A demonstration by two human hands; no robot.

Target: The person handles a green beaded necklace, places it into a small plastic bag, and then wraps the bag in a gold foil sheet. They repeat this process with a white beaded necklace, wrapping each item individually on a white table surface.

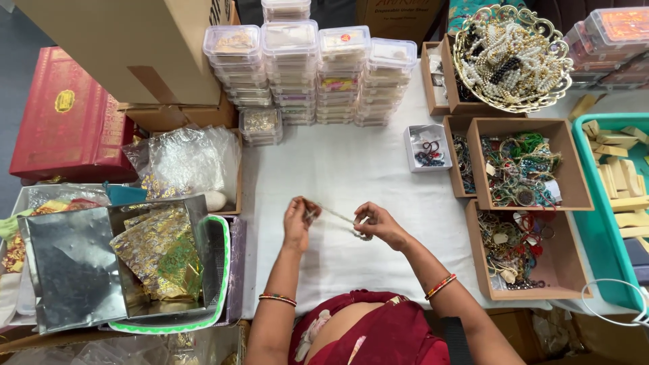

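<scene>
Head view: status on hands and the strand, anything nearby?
Left hand and right hand each pinch an end of a thin beaded strand, stretched above the white table. Small white box beyond, apart; nothing between the hands.

both hands [301, 223] stretch a bead string [336, 216].

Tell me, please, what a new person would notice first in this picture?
At the centre, the left hand and right hand stretch a thin pale chain over the white table. At top right stands a gold basket heaped with pearl strings. Behind the hands rise stacks of clear plastic boxes.
</scene>
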